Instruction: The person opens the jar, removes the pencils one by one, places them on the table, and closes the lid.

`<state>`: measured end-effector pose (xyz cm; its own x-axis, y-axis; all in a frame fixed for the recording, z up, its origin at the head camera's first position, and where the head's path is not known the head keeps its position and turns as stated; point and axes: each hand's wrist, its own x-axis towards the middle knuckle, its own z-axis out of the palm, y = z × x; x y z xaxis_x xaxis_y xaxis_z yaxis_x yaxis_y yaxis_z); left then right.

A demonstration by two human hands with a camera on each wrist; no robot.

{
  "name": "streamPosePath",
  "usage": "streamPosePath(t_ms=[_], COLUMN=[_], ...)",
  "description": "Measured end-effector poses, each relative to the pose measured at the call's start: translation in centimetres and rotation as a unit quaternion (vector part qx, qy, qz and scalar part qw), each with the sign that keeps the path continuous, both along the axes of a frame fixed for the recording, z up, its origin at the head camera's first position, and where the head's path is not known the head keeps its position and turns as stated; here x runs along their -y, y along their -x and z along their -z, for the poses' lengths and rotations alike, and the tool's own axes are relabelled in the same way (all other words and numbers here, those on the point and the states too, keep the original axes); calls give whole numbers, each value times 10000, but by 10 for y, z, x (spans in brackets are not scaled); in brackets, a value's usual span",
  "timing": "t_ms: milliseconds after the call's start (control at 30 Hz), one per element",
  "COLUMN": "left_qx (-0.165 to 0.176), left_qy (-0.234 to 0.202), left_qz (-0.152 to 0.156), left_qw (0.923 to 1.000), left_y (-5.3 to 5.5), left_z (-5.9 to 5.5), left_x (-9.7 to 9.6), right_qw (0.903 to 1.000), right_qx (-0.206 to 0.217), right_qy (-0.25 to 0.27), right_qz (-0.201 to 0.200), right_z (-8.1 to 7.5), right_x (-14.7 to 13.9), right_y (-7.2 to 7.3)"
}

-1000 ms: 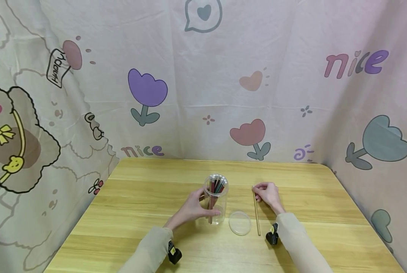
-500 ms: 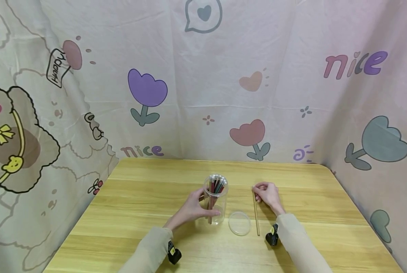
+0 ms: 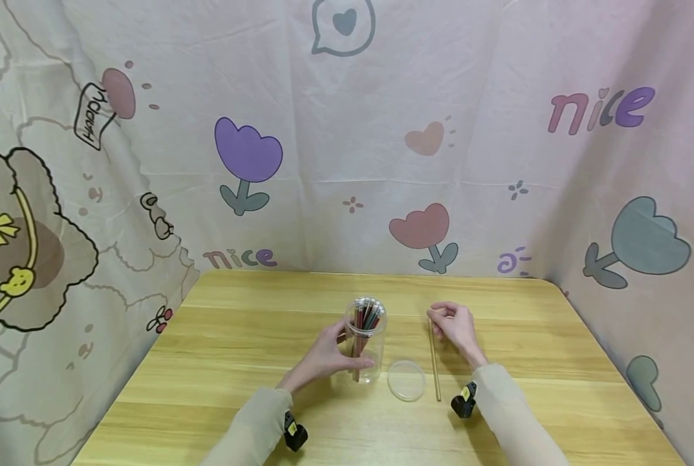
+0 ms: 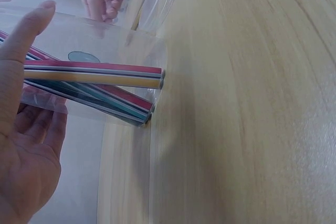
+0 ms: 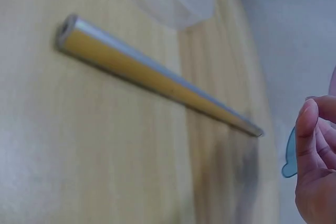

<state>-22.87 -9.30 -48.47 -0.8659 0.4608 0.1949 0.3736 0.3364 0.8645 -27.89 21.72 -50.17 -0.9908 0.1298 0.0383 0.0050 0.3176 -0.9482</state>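
A clear plastic jar (image 3: 376,353) stands upright on the table, with several striped pencils (image 4: 94,72) leaning inside it. My left hand (image 3: 326,355) grips the jar from the left, thumb across the near side and fingers behind. A gold pencil with a silver stripe (image 5: 163,82) lies on the tabletop right of the jar. By its far end is my right hand (image 3: 454,325); in the right wrist view the loosely curled fingers (image 5: 307,124) are apart from the pencil and nothing shows between them. Between jar and pencil lies a round clear lid (image 3: 406,380).
The wooden table (image 3: 253,310) reaches back to a printed cloth backdrop (image 3: 347,149), which also runs along both sides. Black wrist cameras (image 3: 295,432) are strapped on both forearms, close to the tabletop.
My right hand has risen slightly off the far end of the gold pencil. The left hand and jar hold their place, while the whole head view has shifted a little to the left.
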Motion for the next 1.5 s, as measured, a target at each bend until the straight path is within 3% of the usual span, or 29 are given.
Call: streamPosePath(t_ms=[233, 733, 1133, 1500], left_qx=[16, 47, 35, -5], left_qy=[43, 29, 27, 28], left_qz=[-5, -4, -23, 0], left_qw=[10000, 10000, 10000, 10000], left_y=[0, -1, 0, 1], left_z=[-1, -1, 0, 2], left_x=[0, 0, 0, -1], right_qw=[9983, 9830, 9615, 9478], right_qx=[-405, -1055, -1626, -1592], right_qy=[330, 880, 500, 290], right_qz=[-274, -1221, -2156, -2748], right_z=[-16, -58, -87, -100], right_x=[5, 25, 52, 69], right_y=[-5, -21, -35, -37])
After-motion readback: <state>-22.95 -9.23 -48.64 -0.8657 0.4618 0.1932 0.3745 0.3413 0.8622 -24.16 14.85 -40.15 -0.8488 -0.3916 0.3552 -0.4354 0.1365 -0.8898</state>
